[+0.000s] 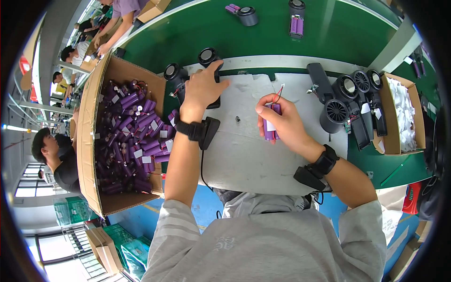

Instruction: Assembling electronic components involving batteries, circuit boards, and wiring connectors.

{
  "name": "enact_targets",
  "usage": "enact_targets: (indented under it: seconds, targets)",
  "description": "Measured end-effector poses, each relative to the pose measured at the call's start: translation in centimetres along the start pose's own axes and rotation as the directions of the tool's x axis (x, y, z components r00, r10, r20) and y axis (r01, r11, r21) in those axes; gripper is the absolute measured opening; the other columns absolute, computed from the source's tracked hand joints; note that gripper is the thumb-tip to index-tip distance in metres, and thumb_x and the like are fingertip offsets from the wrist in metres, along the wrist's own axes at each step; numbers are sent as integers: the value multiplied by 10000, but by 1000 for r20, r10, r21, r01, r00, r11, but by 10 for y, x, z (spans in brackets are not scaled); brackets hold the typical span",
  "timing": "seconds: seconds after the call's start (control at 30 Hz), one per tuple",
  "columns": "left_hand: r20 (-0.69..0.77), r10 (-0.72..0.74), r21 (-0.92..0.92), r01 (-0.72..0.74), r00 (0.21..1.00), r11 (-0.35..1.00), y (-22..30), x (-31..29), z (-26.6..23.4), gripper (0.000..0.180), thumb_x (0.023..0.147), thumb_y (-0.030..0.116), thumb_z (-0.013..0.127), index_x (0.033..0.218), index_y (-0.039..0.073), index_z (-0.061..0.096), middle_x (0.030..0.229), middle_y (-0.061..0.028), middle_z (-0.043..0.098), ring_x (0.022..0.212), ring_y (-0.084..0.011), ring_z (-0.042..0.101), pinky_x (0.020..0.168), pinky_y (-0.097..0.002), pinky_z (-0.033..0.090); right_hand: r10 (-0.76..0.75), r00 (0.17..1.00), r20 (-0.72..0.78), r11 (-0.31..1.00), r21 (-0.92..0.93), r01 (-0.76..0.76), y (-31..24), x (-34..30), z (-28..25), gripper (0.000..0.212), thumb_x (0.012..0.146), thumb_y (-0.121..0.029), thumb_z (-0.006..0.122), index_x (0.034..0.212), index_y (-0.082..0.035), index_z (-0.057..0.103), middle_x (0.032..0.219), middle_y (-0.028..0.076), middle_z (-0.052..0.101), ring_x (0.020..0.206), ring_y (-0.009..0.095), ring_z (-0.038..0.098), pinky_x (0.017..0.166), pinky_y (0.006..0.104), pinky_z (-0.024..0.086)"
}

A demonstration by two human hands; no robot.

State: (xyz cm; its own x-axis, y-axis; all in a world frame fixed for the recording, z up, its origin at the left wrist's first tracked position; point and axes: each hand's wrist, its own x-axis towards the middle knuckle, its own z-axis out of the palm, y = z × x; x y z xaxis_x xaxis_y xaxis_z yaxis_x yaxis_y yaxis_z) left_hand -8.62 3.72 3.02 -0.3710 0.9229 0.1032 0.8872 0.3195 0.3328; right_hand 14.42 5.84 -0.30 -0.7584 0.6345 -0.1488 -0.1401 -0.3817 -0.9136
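My left hand (201,89) reaches over two black fan-like housings, one round-topped housing (207,56) beyond my fingers and another housing (174,73) to the left. Its index finger and thumb are spread apart, touching or just above the farther housing; the other fingers are partly hidden. In my right hand (292,123), above the pale work mat (235,160), is a purple battery pack (269,135) with a white label. Thin red and black wires rise from the pack, ending in a small white connector. Both wrists wear black straps with black modules.
A deep cardboard box (89,141) of purple battery packs stands left. To the right lie several black fan housings (334,115) and a carton of white pieces (417,117). Across the white rail, the green table (188,33) carries two housings with purple batteries. Other people work at far left.
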Motion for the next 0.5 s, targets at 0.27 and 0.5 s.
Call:
enact_targets:
  seconds: [0.27,0.5]
  targets:
    - [90,-51,-20,53,995,998,23,16,-2,386,814,330,677,1139,123,677,993,-174,707,957,-344,669,816,-401,513,-75,997,-35,982,-176,68,-8,0,-5,180,938,-207,609,1010,-53,549,748,52,610,591,132,627,445,260,473]
    - [84,178,-701,-68,980,710,83,-29,26,353,881,316,633,1074,21,657,942,-146,705,859,-248,670,766,-334,504,-43,970,-238,965,-263,-22,-33,-21,-11,209,905,-169,661,1015,-28,553,804,50,612,638,128,622,537,265,508]
